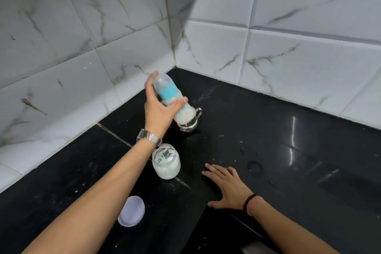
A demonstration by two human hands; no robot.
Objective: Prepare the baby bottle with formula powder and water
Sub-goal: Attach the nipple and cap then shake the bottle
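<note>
My left hand (159, 109) grips the baby bottle (175, 101) around its middle, above the black counter (268, 140). The bottle is tilted, its clear cap and blue ring toward the upper left, its base down to the right, and it holds milky white liquid. Just under the bottle's base stands a small steel cup (190, 125) with a handle, partly hidden. An open jar of white formula powder (166, 161) stands beside my left wrist. Its white lid (132, 211) lies flat near the counter's front. My right hand (225, 184) rests flat on the counter, fingers spread, holding nothing.
White marble-look wall tiles (103, 37) meet in a corner behind the counter. Specks of powder and water drops dot the black surface. A counter edge or seam runs near the bottom, below my right hand.
</note>
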